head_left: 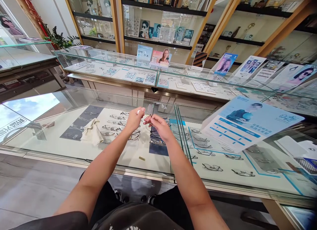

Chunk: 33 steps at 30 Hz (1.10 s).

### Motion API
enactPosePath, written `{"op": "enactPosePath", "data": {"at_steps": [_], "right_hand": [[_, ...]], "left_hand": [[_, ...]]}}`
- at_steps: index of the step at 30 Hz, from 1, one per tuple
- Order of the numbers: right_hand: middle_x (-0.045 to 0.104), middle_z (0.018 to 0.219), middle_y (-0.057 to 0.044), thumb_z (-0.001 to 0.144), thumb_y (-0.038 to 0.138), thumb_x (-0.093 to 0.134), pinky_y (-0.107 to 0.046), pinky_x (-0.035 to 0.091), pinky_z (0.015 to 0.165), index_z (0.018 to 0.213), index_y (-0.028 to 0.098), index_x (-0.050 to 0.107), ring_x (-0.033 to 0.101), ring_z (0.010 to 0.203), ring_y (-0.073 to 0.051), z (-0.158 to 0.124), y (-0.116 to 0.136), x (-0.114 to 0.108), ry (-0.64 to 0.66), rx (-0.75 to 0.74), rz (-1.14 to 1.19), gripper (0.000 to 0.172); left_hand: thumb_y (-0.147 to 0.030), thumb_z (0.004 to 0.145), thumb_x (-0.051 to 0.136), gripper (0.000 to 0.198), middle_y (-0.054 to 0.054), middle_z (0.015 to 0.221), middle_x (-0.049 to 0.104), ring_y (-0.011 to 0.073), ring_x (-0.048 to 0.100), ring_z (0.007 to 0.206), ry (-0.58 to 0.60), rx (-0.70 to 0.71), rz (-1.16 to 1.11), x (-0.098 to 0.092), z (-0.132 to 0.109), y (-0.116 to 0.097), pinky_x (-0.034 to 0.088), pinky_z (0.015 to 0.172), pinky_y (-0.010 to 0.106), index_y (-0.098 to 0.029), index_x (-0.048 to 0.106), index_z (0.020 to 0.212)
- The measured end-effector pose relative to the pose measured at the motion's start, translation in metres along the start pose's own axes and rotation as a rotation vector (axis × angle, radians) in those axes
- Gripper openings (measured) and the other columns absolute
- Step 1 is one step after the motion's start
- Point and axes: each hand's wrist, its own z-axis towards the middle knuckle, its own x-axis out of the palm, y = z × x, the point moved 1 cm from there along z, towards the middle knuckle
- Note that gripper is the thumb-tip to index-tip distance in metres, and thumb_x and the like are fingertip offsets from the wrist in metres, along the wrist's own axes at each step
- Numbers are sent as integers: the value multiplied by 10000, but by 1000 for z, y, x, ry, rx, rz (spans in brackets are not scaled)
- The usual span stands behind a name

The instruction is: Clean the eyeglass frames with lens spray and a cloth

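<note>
A pair of thin-rimmed eyeglasses [150,109] is held up over the glass counter, one lens on top, tilted on its side. My right hand [160,126] grips it, with thumb and fingers pinched on the frame. Just left of the lenses, my left hand [135,119] is closed like a fist, and a small white thing [139,112] shows at its fingers; its kind is too small to tell. A crumpled cream cloth [92,132] lies on the counter to the left of both hands.
Under the glass counter top [119,159] lie several rows of eyeglasses. A blue-and-white leaflet stand [247,122] and an open white box [294,149] stand on the right. A small gold-coloured piece [142,158] is near the front. Another display case [111,75] runs behind.
</note>
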Motion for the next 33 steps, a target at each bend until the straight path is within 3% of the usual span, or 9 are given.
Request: {"op": "enactPosePath", "data": {"at_steps": [9,18,22,25,29,31,33], "right_hand": [[782,1117,-43,892,590,868,-332,562,813,915,250,755,774,992,-225,4,-1,-9,-36,-27,179,359],[789,1113,-58,903,555,839,-376,640,850,914,270,703,746,1140,-257,5,4,-12,-147,-95,270,315],[791,1140,-70,910,554,821,-396,643,882,922,267,682,752,1170,-271,6,4,-13,-158,-80,268,319],[796,1122,-65,917,541,817,-390,632,911,924,264,680,774,1141,-266,6,3,-15,-168,-91,307,309],[795,1086,-50,925,534,815,-377,623,923,916,262,686,781,1091,-251,6,5,-17,-141,-106,350,301],[790,1089,-53,922,536,810,-371,620,891,916,261,678,773,1082,-250,6,6,-18,-126,-97,354,305],[783,1091,-60,919,539,803,-369,615,861,919,260,661,766,1073,-250,6,7,-18,-113,-85,347,313]], "left_hand": [[-689,978,471,544,14,672,531,177,472,650,17,62,-20,1,0,-4,386,674,341,-227,539,697],[-753,960,540,597,-20,615,453,161,395,622,156,119,194,3,-10,-9,279,645,321,-226,474,689],[-747,983,516,578,-2,667,508,179,464,666,153,132,147,-6,-4,-4,365,674,320,-227,525,732],[-708,1013,487,527,28,778,598,201,569,763,-26,127,48,-29,13,8,483,763,329,-223,583,830],[-567,1031,533,373,44,911,645,198,601,879,-475,85,133,-75,38,35,509,875,319,-217,578,907],[-441,1009,593,226,39,971,647,197,603,922,-684,-50,190,-98,48,53,516,900,313,-222,555,964],[-304,983,595,113,42,1054,671,203,631,979,-862,-281,243,-117,54,72,532,940,324,-228,545,1051]]}}
